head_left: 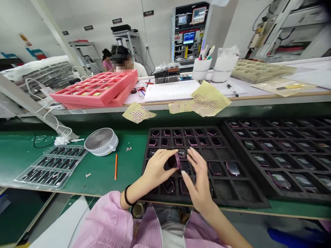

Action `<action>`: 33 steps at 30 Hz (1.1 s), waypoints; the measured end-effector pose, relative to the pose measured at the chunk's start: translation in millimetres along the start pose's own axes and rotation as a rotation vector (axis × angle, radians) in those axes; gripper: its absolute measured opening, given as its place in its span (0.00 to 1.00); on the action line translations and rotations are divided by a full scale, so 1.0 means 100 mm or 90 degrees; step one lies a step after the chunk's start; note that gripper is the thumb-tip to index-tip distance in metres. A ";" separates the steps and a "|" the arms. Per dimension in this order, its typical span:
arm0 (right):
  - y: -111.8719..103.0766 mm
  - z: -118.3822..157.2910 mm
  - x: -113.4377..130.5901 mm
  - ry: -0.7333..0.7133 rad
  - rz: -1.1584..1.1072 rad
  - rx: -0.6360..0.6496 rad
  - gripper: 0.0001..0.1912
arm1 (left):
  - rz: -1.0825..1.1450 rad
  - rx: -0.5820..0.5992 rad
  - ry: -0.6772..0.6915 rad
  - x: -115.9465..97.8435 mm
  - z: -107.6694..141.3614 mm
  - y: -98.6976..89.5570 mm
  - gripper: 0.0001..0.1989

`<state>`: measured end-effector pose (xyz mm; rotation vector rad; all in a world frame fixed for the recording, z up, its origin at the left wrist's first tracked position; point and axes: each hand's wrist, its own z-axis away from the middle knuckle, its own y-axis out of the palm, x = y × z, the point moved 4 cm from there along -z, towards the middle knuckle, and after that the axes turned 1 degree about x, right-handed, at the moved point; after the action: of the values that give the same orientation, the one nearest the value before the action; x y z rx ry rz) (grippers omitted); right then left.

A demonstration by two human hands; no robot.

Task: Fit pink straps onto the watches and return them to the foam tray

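Between the thumb and fingers of my left hand point(159, 167) is a watch-like case point(177, 160) with a purple-pink rim, tilted on its side. Just right of it, my right hand point(199, 182) has its thumb and fingers spread, with nothing seen between them. Both hands are over a black foam tray point(224, 191) whose compartments hold several similar cases. One case with a pale screen point(233, 168) lies in a compartment right of my right hand.
Another black foam tray point(261, 174) of cases lies at right. A white fan point(101, 142), an orange stick point(116, 167) and a clear tray of black parts point(55, 165) are at left. Yellow sheets point(210, 100) overhang the shelf edge; pink foam trays point(95, 89) stand above.
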<state>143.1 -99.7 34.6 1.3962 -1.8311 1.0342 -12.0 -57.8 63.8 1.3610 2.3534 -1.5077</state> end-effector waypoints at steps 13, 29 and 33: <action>0.66 0.05 -0.42 0.500 -0.513 0.185 0.26 | -0.045 0.082 -0.248 1.05 0.42 -0.37 0.14; 0.55 -0.09 -0.37 0.494 -0.566 0.139 0.18 | -0.199 0.118 -0.509 2.33 0.60 -0.52 0.07; 0.53 -0.10 -0.38 0.503 -0.579 0.125 0.17 | -0.192 0.140 -0.512 2.34 0.54 -0.55 0.07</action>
<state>101.5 -65.0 -3.4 1.4014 -0.4421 1.0313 -214.4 45.1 -30.2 0.2763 1.9361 -1.9401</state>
